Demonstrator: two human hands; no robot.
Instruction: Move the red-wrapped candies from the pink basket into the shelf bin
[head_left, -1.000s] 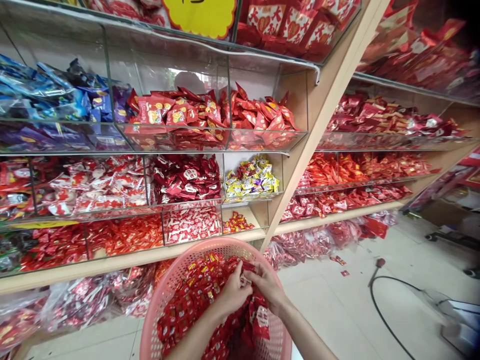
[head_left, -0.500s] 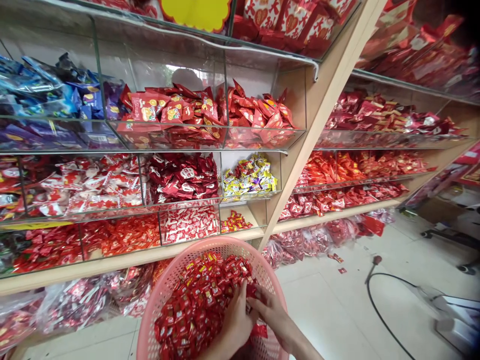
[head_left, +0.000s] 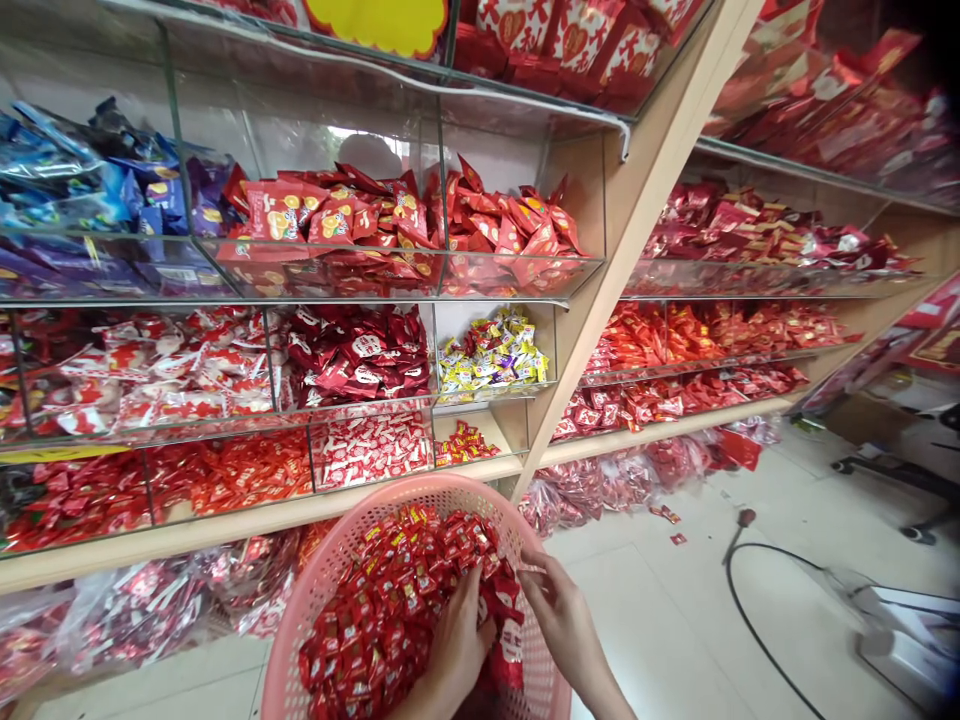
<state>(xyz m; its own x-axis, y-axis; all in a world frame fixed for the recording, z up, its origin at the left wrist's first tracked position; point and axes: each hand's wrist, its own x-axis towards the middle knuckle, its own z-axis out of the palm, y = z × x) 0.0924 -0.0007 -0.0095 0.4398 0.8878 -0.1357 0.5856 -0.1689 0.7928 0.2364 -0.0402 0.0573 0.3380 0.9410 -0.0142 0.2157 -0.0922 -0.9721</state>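
Note:
A pink perforated plastic basket point(head_left: 289, 610) stands on the floor, heaped with small red-wrapped candies point(head_left: 375, 610). My left hand point(head_left: 459, 638) rests on the heap, thumb and forefinger apart and its other fingers hidden. Beside it, at the basket's right, lies a larger dark red packet point(head_left: 510, 640) with white markings. I cannot see the left hand gripping it. Above the right inner wall of the basket is my right hand point(head_left: 561, 605), its fingers spread and slightly bent, with nothing visible in them.
Behind the basket, a wooden shelf unit point(head_left: 570, 420) with clear bins holds red, blue and yellow packets. Filled plastic bags point(head_left: 142, 610) lie under the lowest shelf. On the tiled floor at right are a black cable point(head_left: 739, 590) and a white box-like object point(head_left: 900, 660).
My hands have moved apart, the right one shifting right and slightly up towards the basket's rim. More of the dark red packet now shows between them. The view has shifted slightly.

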